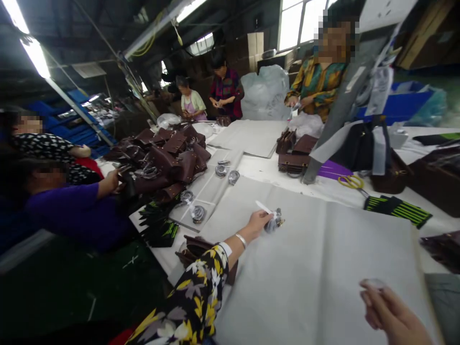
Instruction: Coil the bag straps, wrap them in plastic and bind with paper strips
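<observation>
My left hand (259, 222) reaches out over a stack of grey-white wrapping sheets (323, 268) and is closed on a small clear bag with a coiled strap and metal clasp (273, 221); a white tag sticks up from it. My right hand (390, 314) is at the lower right over the sheets, blurred, fingers curled round something small and pale that I cannot make out. My left arm has a floral sleeve and a bracelet.
A heap of brown leather bags (168, 155) lies at the left, more bags (294, 155) at the back. Bagged straps (198, 213) lie on sheets. Yellow scissors (351, 181) and black-green striped pieces (398, 209) sit right. Several other people work around the table.
</observation>
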`<state>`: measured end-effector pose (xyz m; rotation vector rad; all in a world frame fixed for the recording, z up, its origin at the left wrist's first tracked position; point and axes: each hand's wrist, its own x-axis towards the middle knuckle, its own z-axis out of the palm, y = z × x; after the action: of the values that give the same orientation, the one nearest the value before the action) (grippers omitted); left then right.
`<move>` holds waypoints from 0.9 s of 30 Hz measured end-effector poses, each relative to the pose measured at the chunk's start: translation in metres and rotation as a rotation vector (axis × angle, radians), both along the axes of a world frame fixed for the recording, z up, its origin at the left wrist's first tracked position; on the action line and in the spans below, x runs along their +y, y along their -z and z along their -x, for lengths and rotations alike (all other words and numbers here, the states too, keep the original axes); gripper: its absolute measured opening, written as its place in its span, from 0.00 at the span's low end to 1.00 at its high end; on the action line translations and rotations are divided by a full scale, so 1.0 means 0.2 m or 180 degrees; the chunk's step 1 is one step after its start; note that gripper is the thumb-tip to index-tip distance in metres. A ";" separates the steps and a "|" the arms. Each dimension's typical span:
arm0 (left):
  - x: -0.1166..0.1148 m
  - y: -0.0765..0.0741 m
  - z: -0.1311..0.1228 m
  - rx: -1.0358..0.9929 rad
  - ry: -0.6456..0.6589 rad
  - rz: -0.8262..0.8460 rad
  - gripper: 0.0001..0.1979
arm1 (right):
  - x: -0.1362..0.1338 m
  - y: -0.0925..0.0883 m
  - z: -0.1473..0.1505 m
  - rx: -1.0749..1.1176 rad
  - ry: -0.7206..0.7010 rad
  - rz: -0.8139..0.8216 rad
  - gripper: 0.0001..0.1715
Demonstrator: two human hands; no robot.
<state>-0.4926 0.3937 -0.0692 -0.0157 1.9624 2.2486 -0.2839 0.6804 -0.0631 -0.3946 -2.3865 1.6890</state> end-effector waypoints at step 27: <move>-1.96 0.07 0.15 0.1099 0.0824 0.3602 0.12 | -1.45 -0.03 0.36 0.0280 -0.1140 -0.2092 0.19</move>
<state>-0.5220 0.0022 -0.0825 0.4748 2.9041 0.7942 -0.3556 0.3902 -0.0571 0.2176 -2.8669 0.8861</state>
